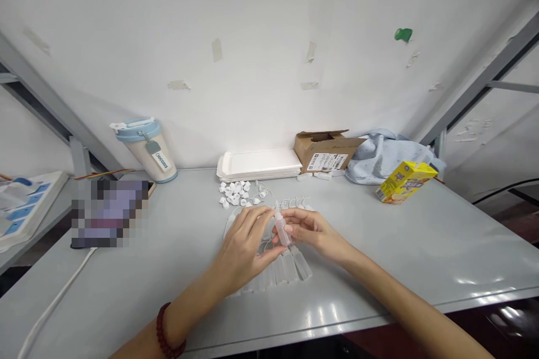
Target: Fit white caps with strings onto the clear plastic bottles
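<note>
A small translucent dropper bottle (pixel 283 230) with a narrow nozzle is held tilted in front of me. My right hand (pixel 309 230) closes its thumb and fingers on the bottle's body. My left hand (pixel 242 241) curves around the other side, its fingertips at the nozzle and its thumb near the base. Below the hands, several clear bottles (pixel 301 265) lie side by side on the table, partly hidden by my left hand. White caps (pixel 234 193) lie in a loose pile beyond the left hand. Thin curved nozzle pieces (pixel 297 202) are scattered beside them, partly covered by my hands.
Against the wall stand a stack of white trays (pixel 261 164), an open cardboard box (pixel 324 151) and a pale blue cloth (pixel 383 154). A yellow carton (pixel 405 182) sits at the right. At the left are a tumbler (pixel 147 148) and a blurred phone (pixel 113 213) with a white cable.
</note>
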{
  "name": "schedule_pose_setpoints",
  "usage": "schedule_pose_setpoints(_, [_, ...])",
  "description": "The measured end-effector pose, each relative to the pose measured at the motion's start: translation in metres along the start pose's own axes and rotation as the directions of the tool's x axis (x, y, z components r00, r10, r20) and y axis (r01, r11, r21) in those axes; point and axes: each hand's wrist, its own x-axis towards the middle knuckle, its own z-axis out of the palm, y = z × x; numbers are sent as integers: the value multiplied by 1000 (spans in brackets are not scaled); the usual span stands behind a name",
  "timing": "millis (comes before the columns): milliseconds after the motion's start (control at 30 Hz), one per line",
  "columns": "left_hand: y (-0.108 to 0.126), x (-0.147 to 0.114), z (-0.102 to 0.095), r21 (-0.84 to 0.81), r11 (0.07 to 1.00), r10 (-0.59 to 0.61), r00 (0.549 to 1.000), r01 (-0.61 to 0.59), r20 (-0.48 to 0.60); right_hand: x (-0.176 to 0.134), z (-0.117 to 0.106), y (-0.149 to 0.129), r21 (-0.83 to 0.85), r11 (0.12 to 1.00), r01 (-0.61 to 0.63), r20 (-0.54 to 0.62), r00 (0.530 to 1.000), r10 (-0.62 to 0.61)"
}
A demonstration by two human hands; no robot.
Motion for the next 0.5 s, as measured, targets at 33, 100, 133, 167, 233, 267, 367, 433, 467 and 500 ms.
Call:
schedule_pose_setpoints(33, [0,0,0,13,1000,4,1000,-4,0,0,0,0,16,1000,-10,12,1000,10])
schedule_pose_setpoints(100, [1,0,0,32,999,6,1000,-5,-6,0,-1,-1,29,999,-18,43,999,16])
schedule_pose_setpoints(133, [1,0,0,37,999,5,1000,-5,-9,0,0,-1,23,1000,-17,59,998,16])
schedule_pose_setpoints(167, [2,0,0,40,999,5,1000,-5,-11,0,0,-2,8,1000,-17,74,997,16])
schedule_pose_setpoints(233, [4,0,0,43,999,8,1000,-8,-16,-1,1,-5,-41,999,-17,94,995,21])
schedule_pose_setpoints(267, [4,0,0,44,999,11,1000,-10,-16,-1,1,-5,-68,998,-18,100,995,25])
schedule_pose_setpoints(367, [5,-2,2,57,998,37,999,-35,-30,-2,2,-6,-119,993,-20,107,994,33])
schedule_pose_setpoints(433, [4,-2,4,75,995,72,996,-69,-43,-2,2,-5,-129,991,-22,105,994,36])
schedule_pose_setpoints(467, [4,-2,4,84,992,95,994,-90,-50,-2,1,-4,-131,991,-24,104,994,38])
schedule_pose_setpoints(500, [3,-2,5,93,989,116,992,-111,-53,-2,1,-4,-132,991,-27,105,994,41])
